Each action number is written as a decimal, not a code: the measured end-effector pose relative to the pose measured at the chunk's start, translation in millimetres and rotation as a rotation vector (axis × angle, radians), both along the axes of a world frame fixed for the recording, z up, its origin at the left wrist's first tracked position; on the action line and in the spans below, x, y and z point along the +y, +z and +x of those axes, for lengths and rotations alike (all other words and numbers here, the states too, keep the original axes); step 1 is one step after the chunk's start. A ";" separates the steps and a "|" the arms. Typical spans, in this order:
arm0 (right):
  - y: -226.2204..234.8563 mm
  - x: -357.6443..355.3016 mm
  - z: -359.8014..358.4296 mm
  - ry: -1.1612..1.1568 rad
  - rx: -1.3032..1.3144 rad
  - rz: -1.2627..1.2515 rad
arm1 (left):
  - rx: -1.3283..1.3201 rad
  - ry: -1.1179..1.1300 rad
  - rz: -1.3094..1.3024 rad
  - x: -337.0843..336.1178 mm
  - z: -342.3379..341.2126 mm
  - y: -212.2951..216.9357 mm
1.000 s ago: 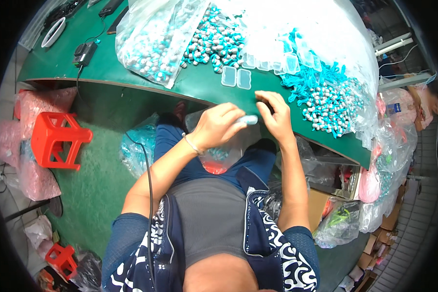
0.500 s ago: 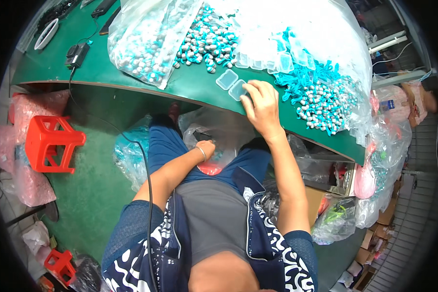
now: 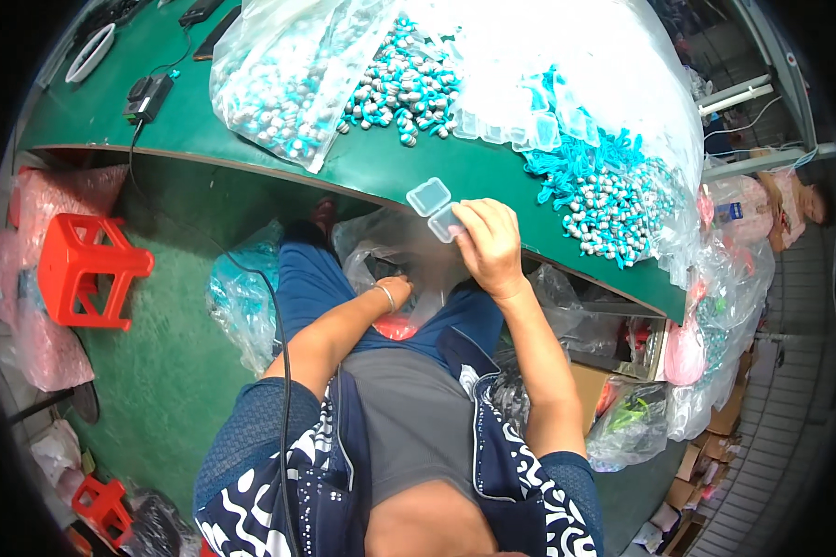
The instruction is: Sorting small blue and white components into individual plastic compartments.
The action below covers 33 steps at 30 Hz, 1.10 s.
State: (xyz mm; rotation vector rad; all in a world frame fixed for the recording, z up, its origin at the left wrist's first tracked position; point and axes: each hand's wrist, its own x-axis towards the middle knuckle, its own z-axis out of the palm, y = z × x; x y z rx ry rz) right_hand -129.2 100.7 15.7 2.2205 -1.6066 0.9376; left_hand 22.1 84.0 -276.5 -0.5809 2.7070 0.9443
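My right hand (image 3: 492, 249) pinches a small clear plastic box (image 3: 444, 223) at the table's front edge. The box lies open on its hinge, lid and base side by side, and looks unfilled. Low over my lap, my left hand (image 3: 397, 292) is curled closed at the mouth of a clear plastic bag (image 3: 351, 243); what its fingers hold, if anything, is hidden. Something red (image 3: 395, 326) shows under that wrist. Beyond the right hand, a pile of silver-grey beads with turquoise cords (image 3: 608, 218) spreads over the green table (image 3: 381, 167).
Behind are more clear boxes (image 3: 534, 132), a large bag of corded beads (image 3: 274, 102) and a loose bead heap (image 3: 404, 88). A black cable (image 3: 283, 343) hangs before me from a small black device (image 3: 147, 98). A red stool (image 3: 88, 269) stands left.
My right hand has drawn the open clear box off the tabletop toward me, past the front edge. My left hand stays low over my lap.
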 end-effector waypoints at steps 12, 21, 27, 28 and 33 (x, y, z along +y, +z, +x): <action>11.9 -40.9 -52.3 -0.250 -0.400 0.235 | 0.672 0.024 0.066 -39.0 25.4 230.4; 5.3 -14.7 -35.9 -0.208 -0.285 0.045 | 0.844 0.626 -0.592 -132.4 25.8 293.4; 7.9 1.5 -17.0 -0.188 -0.107 0.160 | 0.729 0.696 -0.576 -137.2 8.3 281.8; 6.0 1.7 -21.4 -0.177 -0.130 0.161 | 0.730 0.690 -0.576 -136.6 8.9 282.0; 12.4 1.5 -32.6 -0.122 -0.177 0.160 | 0.737 0.697 -0.596 -141.1 11.5 278.5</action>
